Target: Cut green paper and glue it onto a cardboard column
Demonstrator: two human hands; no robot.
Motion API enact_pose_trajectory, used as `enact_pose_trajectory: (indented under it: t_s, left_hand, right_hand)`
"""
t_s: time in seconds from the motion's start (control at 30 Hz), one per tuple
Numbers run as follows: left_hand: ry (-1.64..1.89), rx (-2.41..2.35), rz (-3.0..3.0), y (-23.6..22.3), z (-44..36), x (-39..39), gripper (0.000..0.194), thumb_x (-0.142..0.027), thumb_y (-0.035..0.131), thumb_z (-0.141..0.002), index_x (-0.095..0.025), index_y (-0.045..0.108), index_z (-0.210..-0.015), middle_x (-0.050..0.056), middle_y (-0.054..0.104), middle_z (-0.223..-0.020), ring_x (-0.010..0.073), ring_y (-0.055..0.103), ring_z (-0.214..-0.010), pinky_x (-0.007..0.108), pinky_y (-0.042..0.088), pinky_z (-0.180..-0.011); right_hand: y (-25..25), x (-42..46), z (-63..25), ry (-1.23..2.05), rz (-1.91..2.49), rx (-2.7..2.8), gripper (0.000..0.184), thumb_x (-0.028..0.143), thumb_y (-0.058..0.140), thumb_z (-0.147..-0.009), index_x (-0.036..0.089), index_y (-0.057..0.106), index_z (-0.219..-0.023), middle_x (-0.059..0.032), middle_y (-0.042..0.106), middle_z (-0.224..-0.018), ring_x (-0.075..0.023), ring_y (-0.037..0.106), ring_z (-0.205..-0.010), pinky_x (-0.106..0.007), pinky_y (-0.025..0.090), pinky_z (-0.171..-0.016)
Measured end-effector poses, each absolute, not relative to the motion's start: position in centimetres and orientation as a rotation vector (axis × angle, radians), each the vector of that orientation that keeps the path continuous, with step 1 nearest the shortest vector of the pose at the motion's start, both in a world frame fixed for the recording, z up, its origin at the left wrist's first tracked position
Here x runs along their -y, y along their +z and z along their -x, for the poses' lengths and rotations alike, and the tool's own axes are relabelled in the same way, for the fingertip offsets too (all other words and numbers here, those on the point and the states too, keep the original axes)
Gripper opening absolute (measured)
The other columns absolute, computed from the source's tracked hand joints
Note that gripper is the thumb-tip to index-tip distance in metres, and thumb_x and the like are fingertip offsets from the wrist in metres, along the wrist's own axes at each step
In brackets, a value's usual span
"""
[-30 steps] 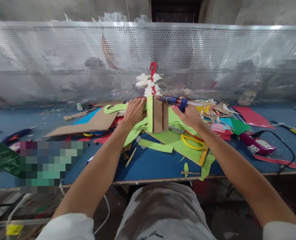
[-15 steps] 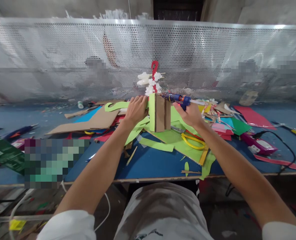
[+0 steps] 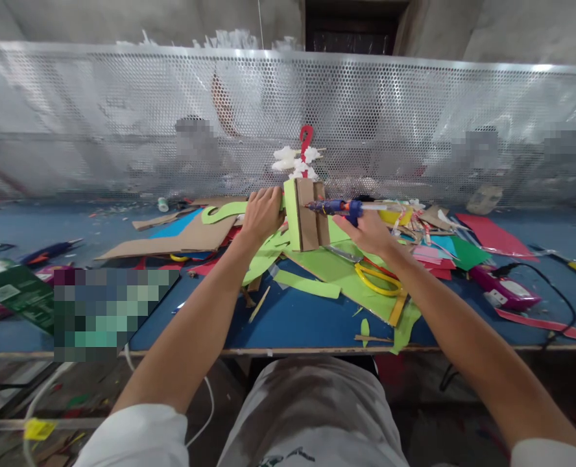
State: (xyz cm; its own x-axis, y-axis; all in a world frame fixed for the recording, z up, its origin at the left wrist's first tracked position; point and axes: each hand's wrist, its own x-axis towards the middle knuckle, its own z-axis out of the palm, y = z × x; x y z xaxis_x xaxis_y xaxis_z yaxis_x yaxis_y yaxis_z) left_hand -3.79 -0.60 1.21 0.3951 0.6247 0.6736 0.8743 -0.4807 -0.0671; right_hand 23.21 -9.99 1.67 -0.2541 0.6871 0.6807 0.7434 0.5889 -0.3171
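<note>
My left hand is closed around the left side of a green-and-brown cardboard piece, holding it upright above the table. A curled light-green strip sticks out to the left of that hand. My right hand grips a blue glue gun with a pale glue stick out of its back. The gun's nozzle points left and lies at the piece's brown cardboard face; whether it touches I cannot tell. Behind the piece rises a red hooked strip with white fluffy bits around it.
Yellow-handled scissors lie on green sheets below my right hand. Brown cardboard lies left, a purple box with a cord right. A perforated metal screen stands behind the blue table.
The glue gun has moved left and slightly down, from the piece's top right edge to the middle of its brown face. The cardboard piece has tilted a little.
</note>
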Motion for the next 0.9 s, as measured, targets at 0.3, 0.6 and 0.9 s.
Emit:
enact_pose_trajectory:
  t_s: [0.3,0.6,0.9]
  left_hand:
    - [-0.828,1.298,2.236,1.1,3.9,0.2,0.034,-0.023,0.051,-0.091,-0.019,0.056,-0.125,0.02,0.069,-0.117,0.039,0.06,-0.117,0.05,0.041,-0.097]
    - [-0.755,1.254,2.234,0.9,3.2,0.5,0.033,-0.022,0.051,-0.09,-0.019,0.056,-0.123,0.02,0.07,-0.119,0.0382,0.06,-0.116,0.05,0.042,-0.098]
    - [-0.799,1.271,2.234,0.8,3.6,0.0,0.033,-0.02,0.051,-0.089,-0.019,0.056,-0.122,0.02,0.07,-0.117,0.0385,0.061,-0.117,0.05,0.041,-0.098]
  right_hand:
    - [1.5,9.9,-23.6,-0.037,1.053,1.985,0.037,0.06,0.054,-0.099,0.024,0.053,-0.093,-0.0024,0.059,-0.079,-0.0224,0.055,-0.075,-0.035,0.042,-0.072]
    - [1.7,9.5,-23.3,-0.178,1.097,1.915,0.043,0.063,0.049,-0.1,0.024,0.055,-0.083,-0.004,0.056,-0.071,-0.0261,0.06,-0.078,-0.037,0.043,-0.076]
    - [1.6,9.7,-23.0,-0.197,1.098,1.952,0.049,0.064,0.048,-0.101,0.023,0.06,-0.078,-0.0056,0.06,-0.07,-0.0245,0.058,-0.073,-0.037,0.043,-0.075]
